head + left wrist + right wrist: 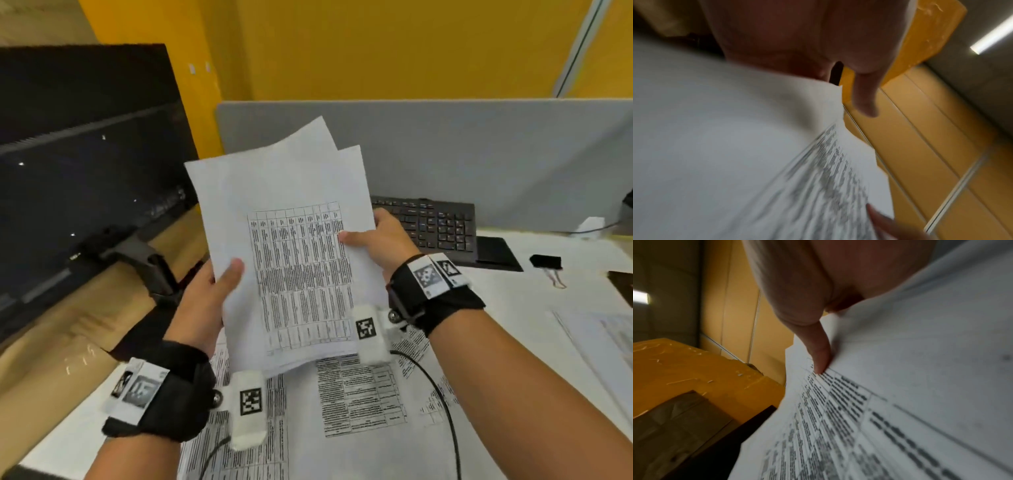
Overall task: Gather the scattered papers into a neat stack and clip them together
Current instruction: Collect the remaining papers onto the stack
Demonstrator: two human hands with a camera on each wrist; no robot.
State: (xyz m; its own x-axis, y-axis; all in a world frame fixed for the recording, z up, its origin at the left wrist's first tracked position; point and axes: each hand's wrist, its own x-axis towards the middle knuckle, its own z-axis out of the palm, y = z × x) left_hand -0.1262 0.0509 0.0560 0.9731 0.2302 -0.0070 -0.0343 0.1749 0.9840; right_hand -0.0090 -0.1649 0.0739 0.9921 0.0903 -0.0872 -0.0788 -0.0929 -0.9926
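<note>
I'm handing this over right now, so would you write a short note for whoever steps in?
Left hand: grips the left edge of the held papers, thumb on top.
Right hand: grips their right edge, thumb on top.
The bundle is lifted over the desk, its top corners fanned, not squared.
More sheets lie on the desk below, and others at far right.
The black clip lies right of the keyboard, untouched.
Done: some papers gathered.
Left: collect the rest, square up, clip.

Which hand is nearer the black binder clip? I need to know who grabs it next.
Right. The right hand holds the papers left of the binder clip; the left hand is farther away.
</note>
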